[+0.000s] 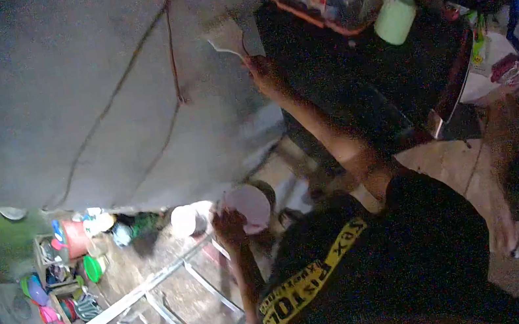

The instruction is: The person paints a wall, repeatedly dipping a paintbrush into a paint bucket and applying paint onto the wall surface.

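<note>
My right hand (262,72) is raised and grips the handle of a wide paintbrush (225,35), its bristles close to the grey wall (134,120); whether they touch it cannot be told. Lower down, my left hand (229,223) holds a white bucket (249,205) at its rim side. The bucket's contents are too blurred to make out. A thin dark cable (171,50) hangs along the wall left of the brush. Beside my right arm stands a large black panel (326,68).
A metal ladder (150,301) stretches across the lower left. Behind it are a white container (184,221), a red bucket (76,237) and a green-rimmed tub (92,268). A pale green mug (395,18) hangs at upper right, near a cluttered white surface (473,87).
</note>
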### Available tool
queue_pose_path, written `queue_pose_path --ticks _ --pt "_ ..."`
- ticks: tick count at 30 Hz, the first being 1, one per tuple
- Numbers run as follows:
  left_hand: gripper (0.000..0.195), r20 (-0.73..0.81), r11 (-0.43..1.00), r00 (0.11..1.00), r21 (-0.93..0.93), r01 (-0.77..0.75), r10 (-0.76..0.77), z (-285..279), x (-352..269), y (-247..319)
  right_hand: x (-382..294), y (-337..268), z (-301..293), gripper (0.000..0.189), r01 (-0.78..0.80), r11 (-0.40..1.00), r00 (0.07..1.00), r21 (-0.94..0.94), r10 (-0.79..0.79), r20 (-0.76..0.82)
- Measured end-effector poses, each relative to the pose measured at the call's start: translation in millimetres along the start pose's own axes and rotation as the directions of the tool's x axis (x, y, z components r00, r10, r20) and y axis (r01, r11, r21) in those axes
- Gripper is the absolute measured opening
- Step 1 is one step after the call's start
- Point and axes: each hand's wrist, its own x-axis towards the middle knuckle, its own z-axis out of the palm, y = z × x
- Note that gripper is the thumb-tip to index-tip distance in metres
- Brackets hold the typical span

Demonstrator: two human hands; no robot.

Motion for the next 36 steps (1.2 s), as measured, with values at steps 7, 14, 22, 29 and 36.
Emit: queue_pose_path --ticks 7,14,22,29,36 --pt "0.018 0.406 -0.124 0.871 0.914 -0.386 0.276 -9 25 1 -96 133 -27 0.04 -0.501 0.865 0.854 -0.026 0.499 0.148" --pt "0.06 0.047 0.961 0.983 0.223 0.162 -0.176 29 32 14 -173 15 -57 0.02 0.06 0.94 0.92 -0.337 0.079 0.384" --pt "0.089 -0.098 0.899 0.987 0.408 0.158 -0.128 24 39 20 -192 -44 -29 0.028 0.29 0.883 0.51 -0.369 0.184 0.84" --pt "0.095 -0.206 0.866 0.973 0.461 0.192 -0.106 82 33 2 -242 18 27 0.027 0.05 0.998 0.683 0.039 -0.063 0.728" --pt "0.06 -0.108 0.951 0.979 0.239 0.195 -0.174 84 12 -10 -277 76 83 0.031 0.467 0.88 0.66 -0.092 -0.277 0.699"
